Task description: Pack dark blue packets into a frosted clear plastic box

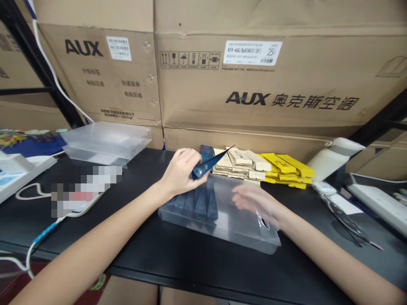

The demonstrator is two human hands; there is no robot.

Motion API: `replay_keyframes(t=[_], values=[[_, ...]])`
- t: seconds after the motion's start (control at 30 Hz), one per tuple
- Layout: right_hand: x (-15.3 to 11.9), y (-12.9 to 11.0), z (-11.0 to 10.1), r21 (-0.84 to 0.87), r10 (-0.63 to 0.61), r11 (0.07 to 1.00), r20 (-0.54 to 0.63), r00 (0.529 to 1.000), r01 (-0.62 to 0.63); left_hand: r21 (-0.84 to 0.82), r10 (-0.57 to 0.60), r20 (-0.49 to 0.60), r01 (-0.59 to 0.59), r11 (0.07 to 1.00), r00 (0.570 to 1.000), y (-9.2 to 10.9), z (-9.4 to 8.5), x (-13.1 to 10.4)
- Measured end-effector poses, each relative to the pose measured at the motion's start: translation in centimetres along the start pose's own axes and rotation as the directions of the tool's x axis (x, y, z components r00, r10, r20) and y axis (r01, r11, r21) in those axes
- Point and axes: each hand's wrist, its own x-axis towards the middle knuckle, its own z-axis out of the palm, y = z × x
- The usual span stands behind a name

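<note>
My left hand [183,169] grips a narrow dark blue packet [205,168] with small gold printing, held tilted above a clear plastic bag [235,233]. Inside the bag, towards its left end, several dark blue packets [194,203] stand side by side. My right hand [251,197] is at the bag's right end, its fingers stretched out and blurred, partly seen through the plastic. Whether those fingers touch the packets' side of the bag I cannot tell. Behind my left hand lies another dark blue packet [206,150].
Stacks of cream packets [243,156] and yellow packets [284,165] line the back. A white bottle [330,159] leans at the right, near glasses [340,214] and a power strip [378,203]. Clear plastic trays [104,142] and a blurred-out phone-like object [87,190] are left. Cardboard boxes [197,93] form the backdrop.
</note>
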Motion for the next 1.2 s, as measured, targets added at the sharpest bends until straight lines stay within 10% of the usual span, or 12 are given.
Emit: replay_keyframes(t=[1.2], values=[[0.16,0.3,-0.26,0.02,0.001,1.0,0.002,1.0,-0.001,-0.164,0.017,0.197,0.016,0.986,0.98,-0.28,0.22,-0.34]])
